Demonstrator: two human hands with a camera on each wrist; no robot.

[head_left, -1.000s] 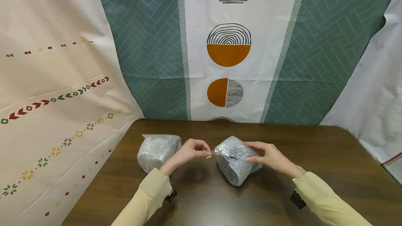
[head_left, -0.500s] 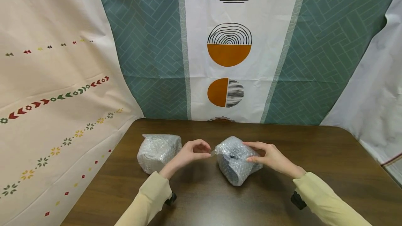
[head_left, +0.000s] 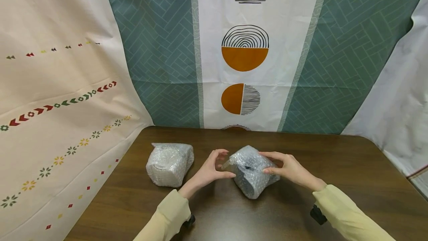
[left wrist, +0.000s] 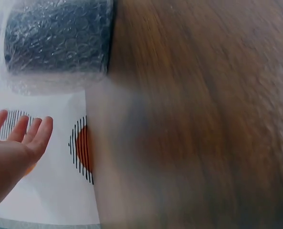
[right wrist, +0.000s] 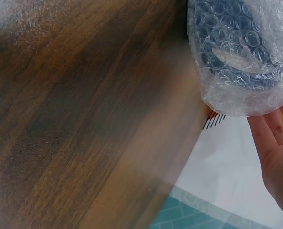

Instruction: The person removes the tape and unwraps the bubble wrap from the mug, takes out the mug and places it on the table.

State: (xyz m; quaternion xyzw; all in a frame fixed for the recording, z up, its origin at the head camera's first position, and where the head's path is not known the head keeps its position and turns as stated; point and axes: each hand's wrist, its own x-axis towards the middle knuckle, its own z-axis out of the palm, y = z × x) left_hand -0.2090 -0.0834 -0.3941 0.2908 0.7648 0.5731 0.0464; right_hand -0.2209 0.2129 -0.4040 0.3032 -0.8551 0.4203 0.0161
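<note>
A dark object in clear bubble wrap (head_left: 251,177) sits tilted on the table near the middle; the wrap hides what kind it is. My right hand (head_left: 288,164) holds its right side, thumb in front and fingers on top. In the right wrist view, the fingers (right wrist: 270,129) lie against the wrapped bundle (right wrist: 241,43). A short clear strip, seemingly tape (head_left: 226,164), sticks out from the bundle's left side. My left hand (head_left: 212,169) is around that strip, thumb and fingers spread apart. The left wrist view shows the dark bundle (left wrist: 60,40) beyond the spread left fingers (left wrist: 43,131).
A second bubble-wrapped bundle (head_left: 168,164), lighter inside, stands left of my left hand on the brown wooden table (head_left: 334,159). Patterned cloth (head_left: 160,47) hangs behind the table's far edge, and pale cloth (head_left: 67,122) along the left.
My left hand has let go of the clear strip, spread its fingers and shifted slightly right towards the bundle. The right hand keeps its hold, and the bundle has hardly moved.
</note>
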